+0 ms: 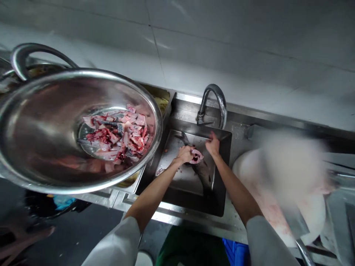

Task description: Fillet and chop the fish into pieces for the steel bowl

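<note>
A: Hands first, how many?

B: Two, both the wearer's own. Left hand (pixel 184 154) is down in the sink (pixel 222 207), fingers curled and clamped on the cut end of one fish (pixel 200 168). Right hand (pixel 213 145) is just beside it, fingers bent over the fish's far side, near the back wall of the sink. Can't tell if it grips or only presses.

A: Fish count?

B: One whole-ish fish in the sink, dark body running toward the near rim, pink cut flesh showing at the left hand. A dark fin or tail piece sticks out behind the hands.

A: Anything else in the sink?

B: A few small pink scraps on the floor of it, too small to count. One tap (pixel 215 101) arches over the back edge.

A: Left side?

B: One big steel bowl (pixel 36 122), close to the camera, with a heap of red and pink cut fish pieces (pixel 119 135) in it. Many pieces, not countable. One curved steel handle (pixel 33 55) shows behind it, and one tray (pixel 130 181) sits under the bowl's edge on the bench.

A: Right side?

B: One round white cutting board (pixel 313 214) on the bench, stained pink, partly blurred. One cleaver (pixel 295 221) lies on it.

A: Sleeves?

B: Two white sleeves, at the bottom.
</note>
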